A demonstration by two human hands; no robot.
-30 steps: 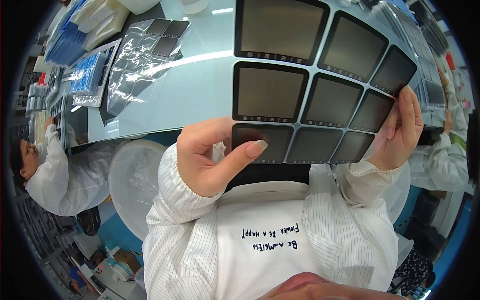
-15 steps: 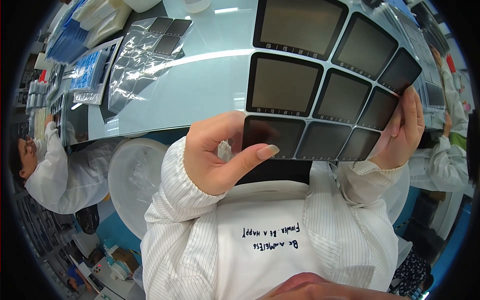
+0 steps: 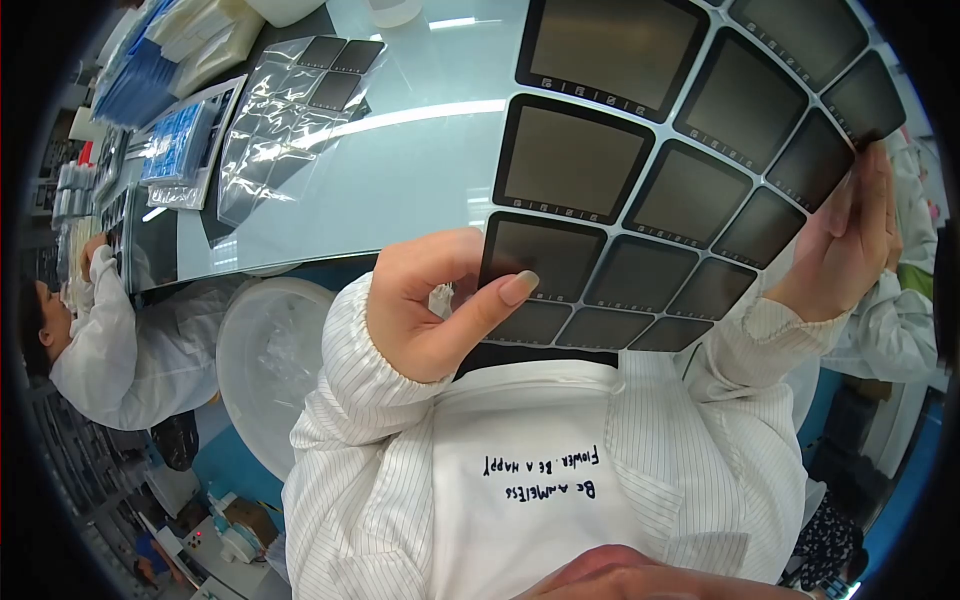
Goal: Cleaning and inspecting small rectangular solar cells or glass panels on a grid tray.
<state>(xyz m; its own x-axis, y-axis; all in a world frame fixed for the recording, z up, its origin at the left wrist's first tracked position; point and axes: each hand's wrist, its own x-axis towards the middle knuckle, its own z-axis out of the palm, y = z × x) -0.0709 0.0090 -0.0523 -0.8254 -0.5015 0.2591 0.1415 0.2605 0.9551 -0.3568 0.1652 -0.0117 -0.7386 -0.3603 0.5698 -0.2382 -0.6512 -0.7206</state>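
Observation:
A large sheet of dark rectangular panels [image 3: 572, 158] is held up in front of my chest, tilted. The panels have black borders and small pale markings along one edge, with light gaps between them. My left hand [image 3: 415, 310] grips the sheet's near left corner, its thumb lying over a panel and its other fingers partly hidden behind. At the right edge, my right hand [image 3: 845, 245] holds the sheet between thumb and fingers, the fingertips pointing up along the edge.
On the glass-topped table [image 3: 400, 180] lie a shiny transparent sheet [image 3: 270, 145] with a few dark panels, a blue pack [image 3: 178, 145] and stacked blue and cream sheets [image 3: 150, 65]. A white bin [image 3: 245, 350] stands below the table edge. Co-workers sit left [image 3: 110, 340] and right [image 3: 880, 320].
The sheet has tilted and shifted up and right, showing more panels along its right and near edges. My right hand has moved outward to the right; my left stays nearly in place.

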